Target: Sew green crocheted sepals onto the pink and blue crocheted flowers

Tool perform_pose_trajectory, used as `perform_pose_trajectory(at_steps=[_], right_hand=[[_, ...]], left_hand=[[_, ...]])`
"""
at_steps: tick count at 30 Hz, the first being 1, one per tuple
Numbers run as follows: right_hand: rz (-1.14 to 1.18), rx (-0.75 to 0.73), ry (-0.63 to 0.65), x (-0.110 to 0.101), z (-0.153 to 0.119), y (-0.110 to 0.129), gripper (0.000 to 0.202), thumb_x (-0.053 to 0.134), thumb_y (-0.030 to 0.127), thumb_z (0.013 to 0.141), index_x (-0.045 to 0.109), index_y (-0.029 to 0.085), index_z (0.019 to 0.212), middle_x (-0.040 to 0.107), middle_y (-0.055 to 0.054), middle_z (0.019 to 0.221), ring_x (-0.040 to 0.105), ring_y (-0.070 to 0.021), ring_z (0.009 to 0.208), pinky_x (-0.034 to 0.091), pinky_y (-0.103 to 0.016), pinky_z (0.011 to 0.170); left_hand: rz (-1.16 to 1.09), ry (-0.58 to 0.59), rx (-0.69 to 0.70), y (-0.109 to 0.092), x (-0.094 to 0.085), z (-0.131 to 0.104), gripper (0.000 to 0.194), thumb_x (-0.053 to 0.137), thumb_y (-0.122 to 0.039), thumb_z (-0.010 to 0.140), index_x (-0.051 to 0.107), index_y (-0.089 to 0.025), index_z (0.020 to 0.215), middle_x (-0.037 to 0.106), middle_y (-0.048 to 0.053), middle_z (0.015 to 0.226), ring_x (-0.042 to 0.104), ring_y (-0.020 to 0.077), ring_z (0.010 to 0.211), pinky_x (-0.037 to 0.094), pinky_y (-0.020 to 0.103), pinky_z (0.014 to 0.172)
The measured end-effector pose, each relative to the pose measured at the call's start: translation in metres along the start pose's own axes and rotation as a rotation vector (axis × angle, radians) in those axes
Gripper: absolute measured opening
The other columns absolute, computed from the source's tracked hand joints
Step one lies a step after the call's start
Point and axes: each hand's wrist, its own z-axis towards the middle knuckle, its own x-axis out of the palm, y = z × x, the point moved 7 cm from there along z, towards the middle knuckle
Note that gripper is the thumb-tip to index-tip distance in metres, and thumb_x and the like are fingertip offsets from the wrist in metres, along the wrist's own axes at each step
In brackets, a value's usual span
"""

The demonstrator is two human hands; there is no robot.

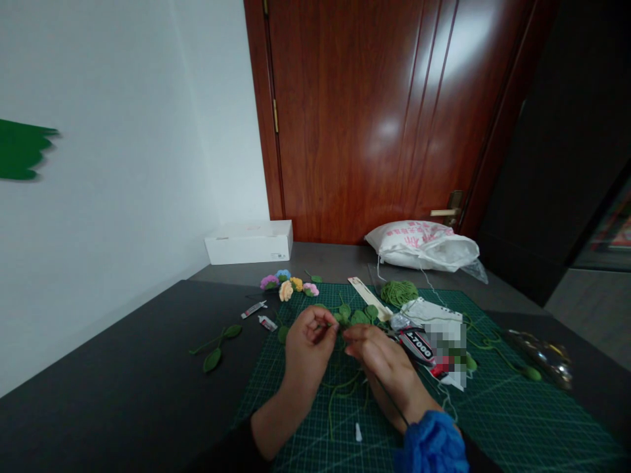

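My left hand (pixel 310 341) is closed in a pinch over the cutting mat, its fingertips at the edge of some green crocheted leaves (pixel 359 318). What exactly it pinches is too small to make out. Close beside it, my right hand (pixel 382 358) is closed around a thin dark stem (pixel 392 399) that runs back towards my wrist. The fingertips of both hands nearly meet. Loose green yarn strands (pixel 340 394) hang or lie beneath them. A blue ruffled band (pixel 436 443) circles my right wrist.
A green cutting mat (pixel 305 440) covers the dark table. Crocheted flowers (pixel 286 290), small glue tubes (pixel 267 322) and a leaf sprig (pixel 211 359) lie left. Right are a yarn bundle (pixel 399 293), a B-7000 packet (pixel 418 345) and a white bag (pixel 419 243). A white box (pixel 249 243) stands behind.
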Motion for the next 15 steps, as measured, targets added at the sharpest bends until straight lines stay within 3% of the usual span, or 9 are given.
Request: perform_pose_trajectory(at_steps=[6,15], right_hand=[[0.049,-0.034,0.018,-0.0001,0.0040,0.0015,0.027,0.041,0.021,0.102,0.065,0.025,0.089,0.072,-0.005,0.092,0.070,-0.0197,0.091,0.061,-0.032,0.079],[-0.025,-0.024,-0.089,-0.0022,0.0014,0.0042,0.013,0.058,0.012,0.092,0.060,0.023,0.085,0.072,-0.005,0.085,0.072,-0.0183,0.080,0.061,-0.029,0.070]], left_hand=[[-0.017,-0.003,0.001,-0.0010,-0.0026,0.0026,0.011,0.069,-0.012,0.071,0.061,-0.018,0.073,0.062,-0.001,0.071,0.062,0.0143,0.067,0.050,0.022,0.063],[0.009,-0.026,0.066,-0.0081,0.0003,-0.0053,0.012,0.065,-0.008,0.072,0.060,-0.019,0.071,0.062,0.000,0.074,0.064,0.0162,0.073,0.055,0.026,0.073]])
